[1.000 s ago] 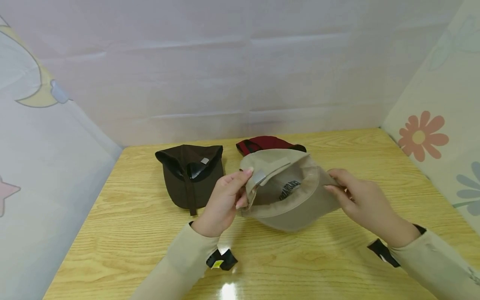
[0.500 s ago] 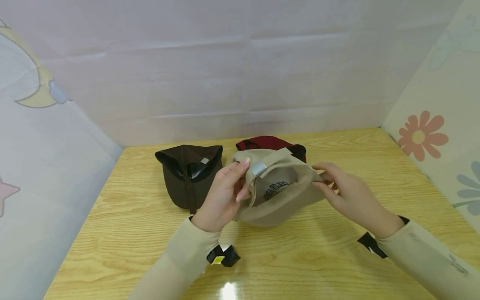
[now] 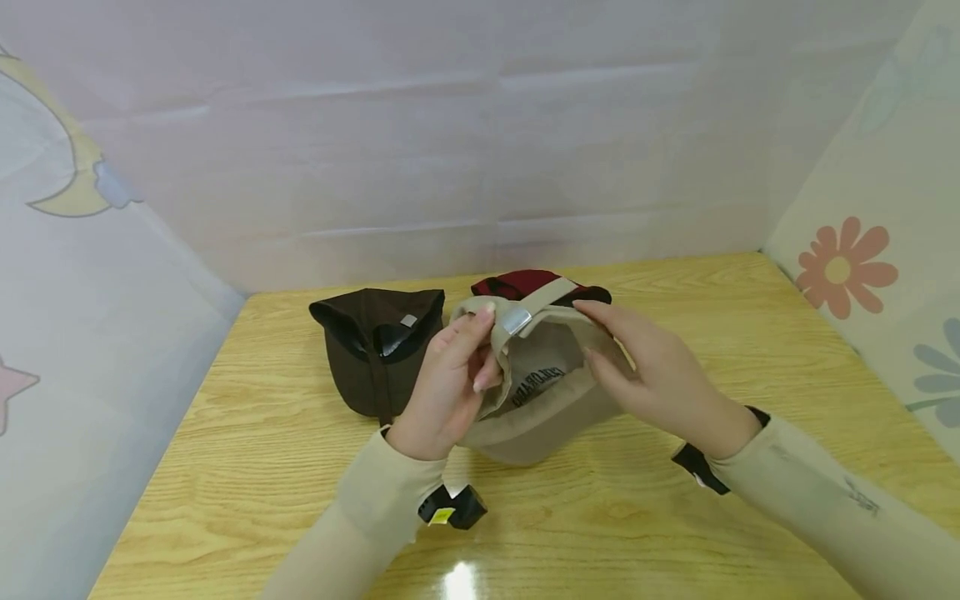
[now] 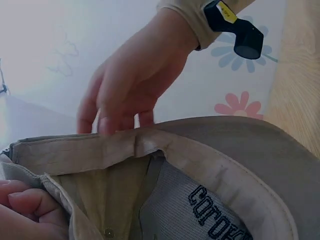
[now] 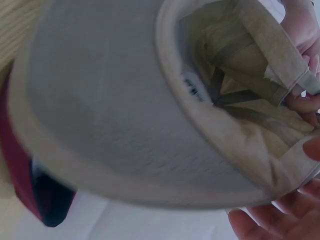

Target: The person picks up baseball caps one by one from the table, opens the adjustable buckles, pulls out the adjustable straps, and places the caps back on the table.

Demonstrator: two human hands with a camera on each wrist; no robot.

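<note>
A beige baseball cap [image 3: 517, 437] is held over the table, its hollow inside and dark lettering facing me. At the back strap beside the metal buckle [image 3: 513, 320], my left hand [image 3: 448, 379] pinches the cap. My right hand [image 3: 652, 375] has the cap's right rim between thumb and fingers; in the right wrist view the thumb [image 5: 312, 148] lies on the inner side and the fingers [image 5: 280, 216] on the outer side. The brim [image 5: 100, 110] fills much of that view. From the left wrist view, the sweatband [image 4: 65, 152] shows under the right hand's fingertips.
A dark brown cap [image 3: 352, 367] lies on the wooden table [image 3: 247, 467] left of the beige one. Behind the beige cap sits a red cap [image 3: 525, 282] with black parts, partly covered. Patterned cloth walls [image 3: 847, 350] stand round the table's sides and back.
The right hand has moved left along the cap's rim, from the brim side toward the strap. The cap has shifted slightly left and turned, bringing the buckle and strap end into view.
</note>
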